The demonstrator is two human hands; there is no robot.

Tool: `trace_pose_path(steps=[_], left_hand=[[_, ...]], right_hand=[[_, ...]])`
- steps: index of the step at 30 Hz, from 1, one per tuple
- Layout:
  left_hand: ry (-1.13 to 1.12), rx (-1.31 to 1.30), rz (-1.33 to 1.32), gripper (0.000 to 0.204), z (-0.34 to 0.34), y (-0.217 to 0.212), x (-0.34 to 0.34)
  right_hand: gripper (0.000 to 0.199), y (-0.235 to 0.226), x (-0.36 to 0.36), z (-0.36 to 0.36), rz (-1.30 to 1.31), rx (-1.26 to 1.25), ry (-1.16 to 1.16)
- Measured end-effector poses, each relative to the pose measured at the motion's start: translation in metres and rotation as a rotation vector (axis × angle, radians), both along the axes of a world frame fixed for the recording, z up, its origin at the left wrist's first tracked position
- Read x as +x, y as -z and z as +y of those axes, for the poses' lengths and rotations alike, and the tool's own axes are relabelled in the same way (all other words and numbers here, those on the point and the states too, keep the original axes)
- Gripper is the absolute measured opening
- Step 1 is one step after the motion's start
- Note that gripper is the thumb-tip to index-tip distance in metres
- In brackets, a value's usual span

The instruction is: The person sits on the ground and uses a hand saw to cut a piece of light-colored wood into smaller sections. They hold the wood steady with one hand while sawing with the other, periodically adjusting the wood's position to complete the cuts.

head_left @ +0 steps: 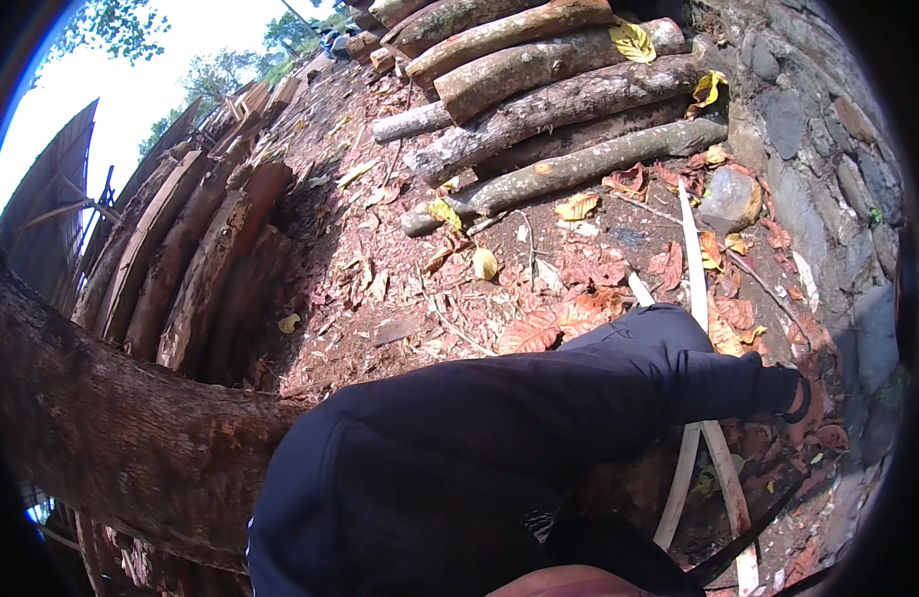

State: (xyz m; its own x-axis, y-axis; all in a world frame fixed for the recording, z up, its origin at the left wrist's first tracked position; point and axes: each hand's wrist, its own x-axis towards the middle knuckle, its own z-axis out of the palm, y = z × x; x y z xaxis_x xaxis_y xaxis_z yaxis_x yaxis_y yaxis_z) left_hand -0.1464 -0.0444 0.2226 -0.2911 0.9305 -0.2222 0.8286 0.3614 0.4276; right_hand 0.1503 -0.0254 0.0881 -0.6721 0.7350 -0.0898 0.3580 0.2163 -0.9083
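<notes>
Though partly behind the leg, crossed pale strips, hand position unclear

The person wears dark navy-blue, smooth cloth clothing, which looks like long, loose trousers. A curved, stitched seam crosses the broad, rounded part at the left, and a small trace of white shows along its outer edge. The fabric creases finely toward the narrower end, which finishes in a gathered navy cloth cuff. Just beyond it sits a thin, curved black band, its material too small to tell
</notes>
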Motion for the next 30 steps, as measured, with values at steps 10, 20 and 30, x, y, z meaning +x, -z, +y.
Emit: trace_pose_path(steps=[10, 20, 30], left_hand=[[-0.387, 0.117, -1.164, 0.052, -0.274, 0.031, -0.028], [-1.283, 0.878, -1.423, 0.047, -0.402, 0.128, -0.044], [-1.223, 0.925, -0.222, 0.043, -0.477, -0.005, -0.081]], right_hand=[[0.018, -0.005, 0.002, -0.008, -0.001, -0.042, -0.01], [0.018, -0.002, 0.052, 0.02, 0.036, -0.006, 0.149], [0.017, -0.043, 0.142, -0.001, 0.147, -0.141, 0.391]])
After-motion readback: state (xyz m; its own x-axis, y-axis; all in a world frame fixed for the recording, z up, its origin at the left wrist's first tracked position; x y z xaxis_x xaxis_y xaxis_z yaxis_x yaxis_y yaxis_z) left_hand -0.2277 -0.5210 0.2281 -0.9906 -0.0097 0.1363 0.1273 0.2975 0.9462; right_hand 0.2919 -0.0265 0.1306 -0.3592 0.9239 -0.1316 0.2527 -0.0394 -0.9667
